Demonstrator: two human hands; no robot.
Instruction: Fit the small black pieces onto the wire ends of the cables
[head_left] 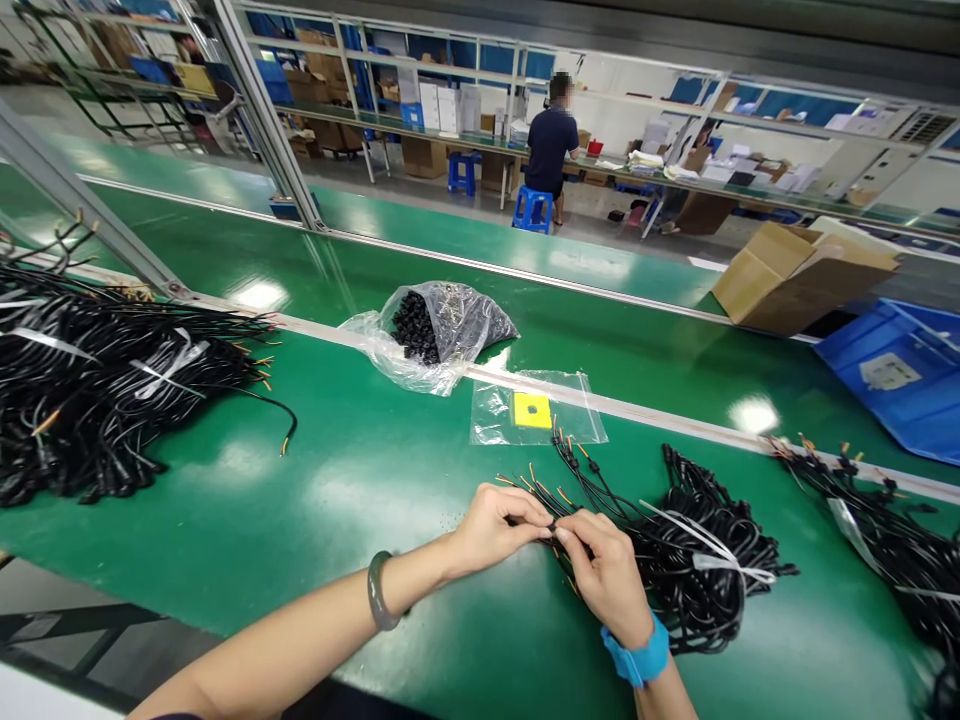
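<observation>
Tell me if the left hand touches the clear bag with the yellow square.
Apart: the head view shows green tabletop between the left hand and clear bag.

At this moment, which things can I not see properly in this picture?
In the head view:
Dark piece between the fingers: mostly covered by them.
Cable pile at far left: cut off by the left edge.
Blue bin: cut off by the right edge.
Writing on its label: too small, blurred.

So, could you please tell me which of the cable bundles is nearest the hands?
The middle bundle: the fingers are at its loose cable ends, while the left pile and the far-right bundle lie away from them.
</observation>
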